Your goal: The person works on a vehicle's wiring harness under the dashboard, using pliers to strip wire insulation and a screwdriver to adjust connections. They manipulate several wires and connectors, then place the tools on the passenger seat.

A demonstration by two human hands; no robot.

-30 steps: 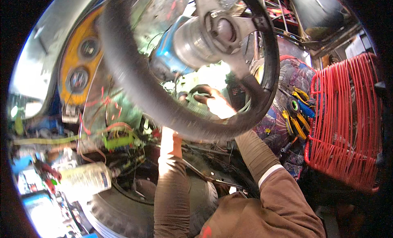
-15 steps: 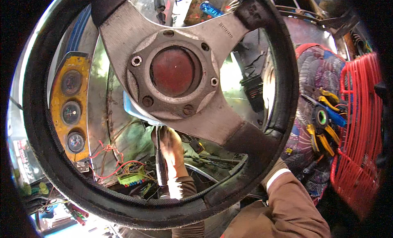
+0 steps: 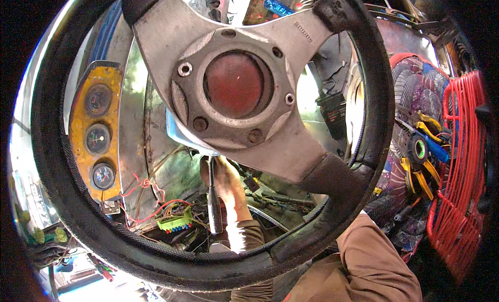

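A black steering wheel [image 3: 332,234] with a metal hub fills the middle of the picture. Through its lower opening shows my left hand [image 3: 226,180], raised to the underside of the steering column by a light-blue cover [image 3: 182,130]. Its fingers are largely hidden, so their grip does not show. A dark lever [image 3: 214,211] hangs down in front of that hand. My right forearm [image 3: 374,250], in a brown sleeve, reaches up to the wheel's lower right rim; the hand itself is hidden behind it. A green connector [image 3: 175,221] with coloured wires hangs left of my left hand.
At the left stands a yellow panel [image 3: 83,146] with three round gauges. Yellow-handled pliers [image 3: 416,177] and a roll of tape [image 3: 418,148] lie on a patterned seat [image 3: 392,208] at the right, beside a coil of red cable [image 3: 462,162]. A blue-handled tool [image 3: 278,7] lies beyond the wheel.
The view has shifted, so the wheel and gauges sit slightly farther right. My right wrist and its white band, visible before, have mostly gone behind the wheel rim. My left hand stays under the column.
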